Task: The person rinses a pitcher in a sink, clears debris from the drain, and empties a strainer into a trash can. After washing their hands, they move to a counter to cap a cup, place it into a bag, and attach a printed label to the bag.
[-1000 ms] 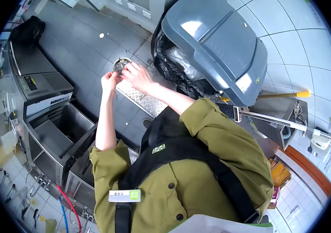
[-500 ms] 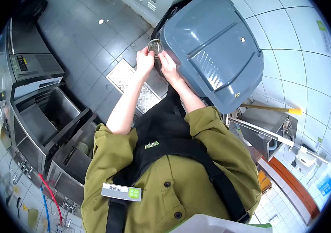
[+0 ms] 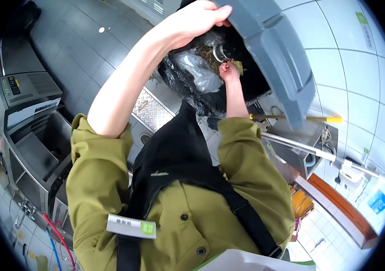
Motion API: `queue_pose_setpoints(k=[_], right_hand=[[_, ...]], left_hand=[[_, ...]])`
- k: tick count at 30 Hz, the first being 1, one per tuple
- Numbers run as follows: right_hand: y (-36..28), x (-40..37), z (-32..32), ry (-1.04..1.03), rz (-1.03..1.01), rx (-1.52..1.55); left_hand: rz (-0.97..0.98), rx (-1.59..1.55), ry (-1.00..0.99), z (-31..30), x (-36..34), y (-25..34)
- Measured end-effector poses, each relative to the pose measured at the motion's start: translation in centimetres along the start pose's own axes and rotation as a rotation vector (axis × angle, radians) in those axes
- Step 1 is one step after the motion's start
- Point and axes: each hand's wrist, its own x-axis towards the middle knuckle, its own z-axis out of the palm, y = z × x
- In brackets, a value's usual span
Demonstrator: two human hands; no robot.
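Holding the grey bin lid (image 3: 269, 49) up by its front edge, the left grip (image 3: 197, 16) has its fingers curled over the plastic. Below and to its right, the right grip (image 3: 229, 72) is closed on a small round metal strainer (image 3: 219, 52), which sits over the open mouth of the bin, above the rubbish and a clear plastic bag (image 3: 197, 72). The head view shows no more of the hold on the strainer than the fingers at its rim.

The likeliest slip seems to be the strainer itself. It looks wet and is pinched only at the edge, so a shake could send it down into the rubbish. The lid is the next worry. It rests on fingertips alone, and if they slide off it could drop onto the right forearm beneath it. Scraps falling outside the black bin liner (image 3: 181, 88) could land on the tiled floor (image 3: 88, 54) or the metal drain plate (image 3: 149, 108) just beneath the left arm, leaving a slick spot underfoot. The yellow-tipped handle (image 3: 291, 118) lies close beside the right elbow and could be knocked.
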Motion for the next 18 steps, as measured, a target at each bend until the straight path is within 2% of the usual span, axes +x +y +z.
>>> queue_pose_setpoints(k=[1,2,3,4,6,9,10,11,13,14,15,17,18], right_hand=[[0.6,0.7,-0.1,-0.162,0.063,0.209],[2.4,2.4,-1.4,-0.239,0.175,0.274],[4.6,3.2,-1.6,-0.222,0.204,0.086],[6.8,4.0,-1.7,-0.214,0.237,-0.099],[10.2,3.9,-1.4,0.009,0.106,-0.984],[5.3,5.2,-1.3,-0.233,0.198,0.114],[6.7,5.8,-2.2,-0.442,0.113,0.136],[9.8,5.1,-1.3,-0.069,0.103,-0.271],[10.8,1.6,1.9,-0.033,0.035,-0.864],[8.8,3.8,1.3,-0.13,0.031,-0.88],[7.7,6.7,-0.3,-0.332,0.08,-0.469],[8.0,8.8,-1.0,-0.068,0.45,0.331],[9.5,8.9,-1.3,-0.102,0.343,-0.086]], left_hand=[[-0.103,0.087,0.009,0.3,-0.5,2.8],[-0.044,0.08,0.069,0.6,0.2,2.8],[-0.087,0.139,0.102,1.0,0.1,4.2],[-0.039,0.151,0.1,1.2,-0.3,4.9],[-0.027,0.184,0.086,1.3,-0.6,5.8],[-0.094,0.219,0.094,1.5,-0.3,6.6],[-0.097,0.208,0.103,1.6,-0.1,6.9],[-0.089,0.198,0.096,1.8,0.1,6.9],[-0.05,0.181,0.081,1.9,0.3,6.8],[-0.02,0.182,0.079,1.6,0.5,6.8],[-0.039,0.231,0.062,1.4,0.5,7.2],[-0.177,0.196,0.107,2.1,0.8,8.1],[-0.125,0.21,0.091,1.9,1.1,7.7]])
